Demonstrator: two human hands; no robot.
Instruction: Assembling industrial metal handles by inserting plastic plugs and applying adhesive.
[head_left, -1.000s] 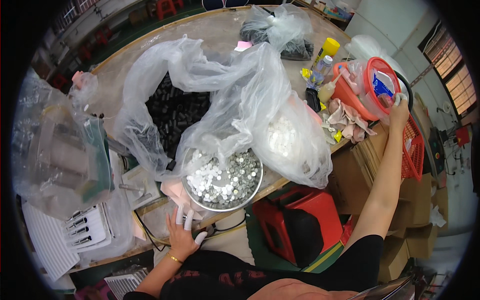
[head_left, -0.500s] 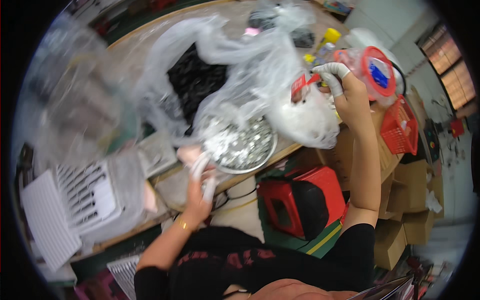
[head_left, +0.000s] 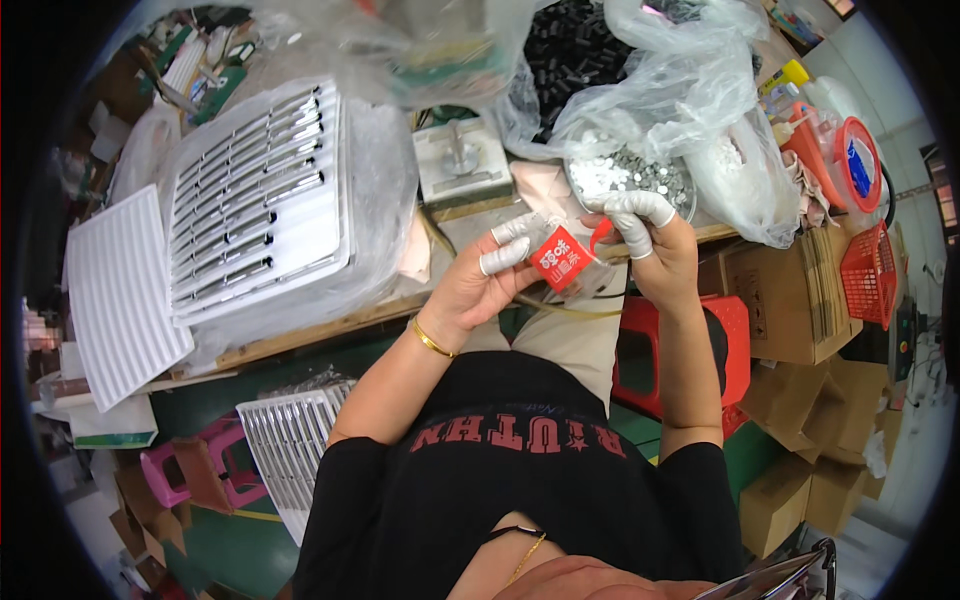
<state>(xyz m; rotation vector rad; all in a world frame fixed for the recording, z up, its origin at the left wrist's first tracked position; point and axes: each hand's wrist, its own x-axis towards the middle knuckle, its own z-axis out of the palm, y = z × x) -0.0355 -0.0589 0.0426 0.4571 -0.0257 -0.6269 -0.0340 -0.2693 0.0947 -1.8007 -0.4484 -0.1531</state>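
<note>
Both hands meet in front of my chest, just off the table's near edge, at a small clear snack packet (head_left: 562,262) with a red label. My left hand (head_left: 482,282) grips the packet's left side between thumb and fingers. At its other end, my right hand (head_left: 664,250) pinches close to a red strip (head_left: 600,233) that stands up from the packet. White finger cots cover several fingertips on both hands. What is inside the packet cannot be made out. Just beyond the hands is a round metal dish (head_left: 690,196) of small shiny pieces, partly under a clear plastic bag (head_left: 745,170).
Left on the table, a white tray (head_left: 338,225) holds rows of metal rods, beside a ridged white sheet (head_left: 125,300). A metal fixture (head_left: 462,160) and pink cloth (head_left: 540,186) lie near the edge. Black parts (head_left: 570,65) fill a bag. A red stool (head_left: 735,345) and cartons (head_left: 780,295) stand right.
My right hand has brought the red-labelled packet from over the bag at the right to in front of me. My left hand has left the dish's side and taken hold of the packet.
</note>
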